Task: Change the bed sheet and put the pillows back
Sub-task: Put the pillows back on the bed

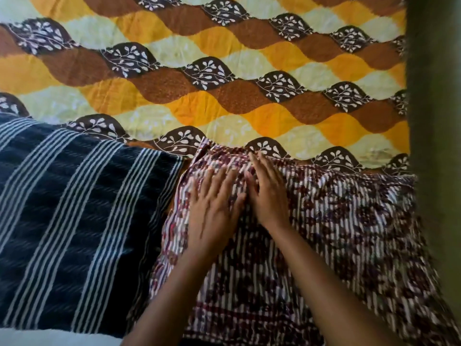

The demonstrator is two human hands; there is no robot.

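Note:
A bed sheet (224, 71) with wavy yellow, orange and brown patches and white leaf prints covers the bed. On its near side lie two pillows side by side: a dark blue pillow (74, 208) with white stripes on the left, and a maroon-and-white striped pillow (336, 233) on the right. My left hand (214, 208) lies flat on the upper left part of the maroon pillow, fingers straight. My right hand (267, 193) presses flat beside it, fingertips near the pillow's far edge.
A dark green wall or post (434, 121) runs down the right edge, close to the maroon pillow. A white strip (50, 338) shows at the bottom left below the blue pillow.

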